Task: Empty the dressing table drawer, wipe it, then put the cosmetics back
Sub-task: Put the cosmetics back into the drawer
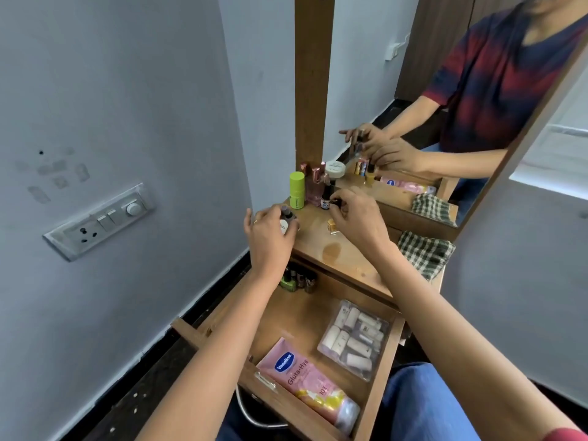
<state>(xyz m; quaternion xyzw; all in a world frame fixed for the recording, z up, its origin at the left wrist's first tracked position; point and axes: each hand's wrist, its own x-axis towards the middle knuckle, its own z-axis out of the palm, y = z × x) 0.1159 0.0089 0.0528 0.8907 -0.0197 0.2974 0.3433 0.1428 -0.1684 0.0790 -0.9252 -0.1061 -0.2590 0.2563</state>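
Narrow wooden tabletop [337,253] under a mirror [381,90], upright bottles [313,186] crowded at the back. Left hand [270,233] curled round a dark-capped bottle [285,219] at the top's left edge; right hand [356,218] pinching a small dark bottle [335,202] near a yellow polish bottle [332,226]. Likely trouble: toppling neighbours while setting these down, or dropping one off the edge, for want of room. Open drawer [380,377] below, not yet emptied. Vaseline tube [302,380] flat near its front, long axis diagonal, cap apparently towards the front right corner; clear case [354,338] alongside.
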